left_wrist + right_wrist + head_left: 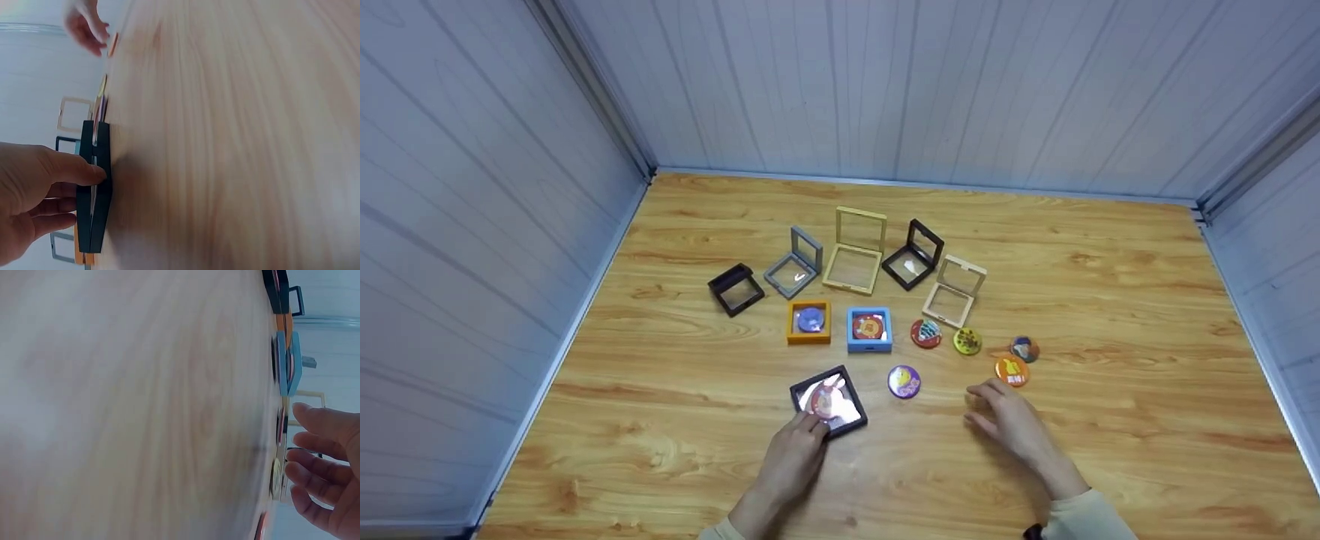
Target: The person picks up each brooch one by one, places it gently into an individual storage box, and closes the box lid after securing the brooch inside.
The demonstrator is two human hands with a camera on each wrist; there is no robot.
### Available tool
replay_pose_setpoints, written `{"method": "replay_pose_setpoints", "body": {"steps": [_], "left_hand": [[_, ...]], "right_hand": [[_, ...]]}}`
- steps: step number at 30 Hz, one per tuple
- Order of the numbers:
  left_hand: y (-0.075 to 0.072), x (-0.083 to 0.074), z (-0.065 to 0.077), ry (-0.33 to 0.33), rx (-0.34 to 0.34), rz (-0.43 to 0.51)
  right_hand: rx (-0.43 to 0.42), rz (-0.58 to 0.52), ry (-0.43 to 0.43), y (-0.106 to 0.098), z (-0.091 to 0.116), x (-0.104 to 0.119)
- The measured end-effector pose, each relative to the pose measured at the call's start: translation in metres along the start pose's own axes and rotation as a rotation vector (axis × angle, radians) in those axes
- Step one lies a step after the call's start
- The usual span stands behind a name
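Note:
My left hand (793, 459) grips the near edge of a closed black display frame (856, 424). A round red badge (826, 402) shows behind its shiny clear film. In the left wrist view the thumb presses the side of the black frame (100, 225), and the other fingers lie over its top. My right hand (1016, 427) hovers over the table with fingers loosely bent, holding nothing. Nearest to it is an orange badge (1012, 370) with a yellow thumbs-up. Between the hands lies a purple badge (904, 382) with a yellow figure.
Behind are a closed orange frame (790, 335) and a closed blue frame (870, 348), each holding a badge. Red (926, 334), yellow (967, 341) and dark blue (1025, 349) badges lie to the right. Several opened frames, including a yellow one (829, 271), stand further back before white panels (840, 90).

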State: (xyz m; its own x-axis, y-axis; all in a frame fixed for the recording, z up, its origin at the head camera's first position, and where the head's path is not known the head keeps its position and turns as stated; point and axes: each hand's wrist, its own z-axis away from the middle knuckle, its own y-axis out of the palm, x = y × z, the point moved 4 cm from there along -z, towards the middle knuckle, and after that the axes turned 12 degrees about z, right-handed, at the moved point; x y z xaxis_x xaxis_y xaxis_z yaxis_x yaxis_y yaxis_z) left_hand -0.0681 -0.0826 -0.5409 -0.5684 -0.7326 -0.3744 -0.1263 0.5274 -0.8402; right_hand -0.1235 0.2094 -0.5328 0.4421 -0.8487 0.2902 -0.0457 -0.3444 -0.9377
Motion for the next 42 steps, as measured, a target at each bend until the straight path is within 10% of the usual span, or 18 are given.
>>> {"method": "replay_pose_setpoints", "body": {"steps": [17, 42], "left_hand": [[-0.027, 0.037, 0.010, -0.014, 0.080, -0.039], [-0.049, 0.093, 0.000, -0.079, 0.167, -0.130]], "right_hand": [[-0.111, 0.179, -0.004, -0.020, 0.006, -0.036], [0.043, 0.236, 0.115, -0.016, -0.010, -0.056]]}}
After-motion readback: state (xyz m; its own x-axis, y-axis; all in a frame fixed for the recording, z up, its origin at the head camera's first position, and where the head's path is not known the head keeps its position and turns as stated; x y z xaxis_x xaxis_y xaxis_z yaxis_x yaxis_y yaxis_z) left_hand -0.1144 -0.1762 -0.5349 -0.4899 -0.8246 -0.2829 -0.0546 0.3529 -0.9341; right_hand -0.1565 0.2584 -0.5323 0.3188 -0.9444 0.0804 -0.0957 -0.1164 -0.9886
